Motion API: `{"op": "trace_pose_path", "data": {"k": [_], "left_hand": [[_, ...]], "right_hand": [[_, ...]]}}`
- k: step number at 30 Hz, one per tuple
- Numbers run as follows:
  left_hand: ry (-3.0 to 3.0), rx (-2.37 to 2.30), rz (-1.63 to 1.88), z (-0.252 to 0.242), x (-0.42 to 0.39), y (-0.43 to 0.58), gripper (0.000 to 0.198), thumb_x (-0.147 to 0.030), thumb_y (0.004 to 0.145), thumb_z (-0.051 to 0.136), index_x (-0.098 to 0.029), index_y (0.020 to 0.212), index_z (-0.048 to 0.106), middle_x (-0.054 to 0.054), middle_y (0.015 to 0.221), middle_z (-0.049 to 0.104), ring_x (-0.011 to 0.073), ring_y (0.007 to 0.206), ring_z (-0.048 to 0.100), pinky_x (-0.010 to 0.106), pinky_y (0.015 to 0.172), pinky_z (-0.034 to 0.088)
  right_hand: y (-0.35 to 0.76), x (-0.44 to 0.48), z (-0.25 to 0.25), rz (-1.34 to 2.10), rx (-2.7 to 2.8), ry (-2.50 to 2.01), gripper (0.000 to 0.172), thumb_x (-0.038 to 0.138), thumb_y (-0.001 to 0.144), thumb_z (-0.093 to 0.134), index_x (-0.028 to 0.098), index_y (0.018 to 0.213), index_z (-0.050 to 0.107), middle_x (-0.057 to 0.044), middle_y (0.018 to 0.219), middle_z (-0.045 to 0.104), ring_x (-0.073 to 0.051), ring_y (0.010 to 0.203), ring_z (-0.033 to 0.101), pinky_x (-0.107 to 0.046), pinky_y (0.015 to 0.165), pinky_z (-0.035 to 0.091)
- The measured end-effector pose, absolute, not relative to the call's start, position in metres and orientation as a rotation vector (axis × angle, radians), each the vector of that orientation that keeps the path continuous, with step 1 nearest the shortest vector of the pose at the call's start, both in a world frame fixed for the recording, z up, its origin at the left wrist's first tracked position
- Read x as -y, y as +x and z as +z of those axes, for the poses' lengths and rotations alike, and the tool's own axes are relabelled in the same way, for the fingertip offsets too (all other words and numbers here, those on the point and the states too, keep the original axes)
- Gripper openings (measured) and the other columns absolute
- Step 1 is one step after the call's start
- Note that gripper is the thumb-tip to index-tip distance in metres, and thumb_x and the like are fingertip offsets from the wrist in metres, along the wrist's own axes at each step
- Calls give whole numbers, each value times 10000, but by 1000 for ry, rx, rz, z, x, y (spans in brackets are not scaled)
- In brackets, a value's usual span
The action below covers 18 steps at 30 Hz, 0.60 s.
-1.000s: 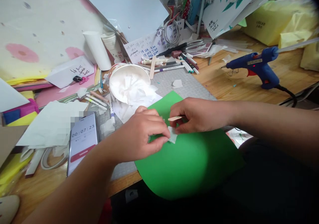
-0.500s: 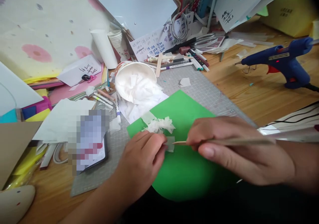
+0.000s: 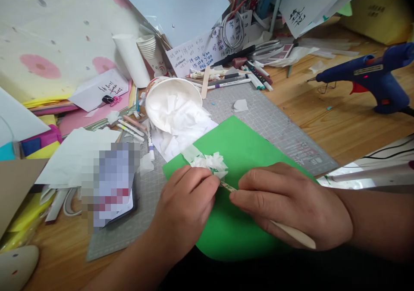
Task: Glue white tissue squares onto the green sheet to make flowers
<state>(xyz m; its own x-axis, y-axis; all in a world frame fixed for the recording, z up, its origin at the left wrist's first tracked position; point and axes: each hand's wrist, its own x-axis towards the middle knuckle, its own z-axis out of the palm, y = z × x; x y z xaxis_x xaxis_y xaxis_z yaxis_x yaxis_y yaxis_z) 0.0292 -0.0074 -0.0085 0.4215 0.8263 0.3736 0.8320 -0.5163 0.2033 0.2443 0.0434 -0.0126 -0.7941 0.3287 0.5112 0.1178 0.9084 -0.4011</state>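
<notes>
A green paper sheet (image 3: 246, 153) lies on the grey cutting mat (image 3: 274, 123) at the desk's front edge. A small cluster of crumpled white tissue pieces (image 3: 209, 161) sits on the green sheet. My left hand (image 3: 186, 207) is closed, its fingertips pinching a small tissue piece just below that cluster. My right hand (image 3: 291, 202) is wrapped round a thin wooden stick (image 3: 293, 235), whose tip points up-left and meets the tissue at my left fingertips.
A tipped paper cup (image 3: 171, 103) spilling white tissue lies behind the green sheet. A phone (image 3: 113, 187) rests at the left. Markers (image 3: 255, 75) and a popsicle stick (image 3: 205, 82) lie further back. A blue glue gun (image 3: 371, 75) stands on the right.
The camera has come closer and both hands have dropped lower on the green sheet, uncovering the tissue cluster. The stick has swung from level to slanting, its tip now at the tissue.
</notes>
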Motion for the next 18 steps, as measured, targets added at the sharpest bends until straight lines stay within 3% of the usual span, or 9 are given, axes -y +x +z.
{"op": "trace_pose_path", "data": {"k": [7, 18], "left_hand": [[-2633, 1508, -736, -9, 9, 27, 181, -58, 842, 545, -147, 947, 662, 43, 906, 648, 166, 811, 560, 315, 743, 462], [-2776, 1431, -777, -7, 19, 22, 243, -48, 803, 619, -136, 1026, 657, 53, 1041, 680, 176, 857, 575, 344, 774, 477]], "right_hand": [[243, -42, -16, 435, 2461, -369, 157, 162, 904, 456, 125, 900, 608, -59, 800, 582, -136, 664, 521, -265, 542, 368], [239, -42, -14, 419, 2486, -457, 282, 184, 960, 356, 145, 840, 609, -59, 799, 590, -139, 656, 512, -279, 549, 362]]}}
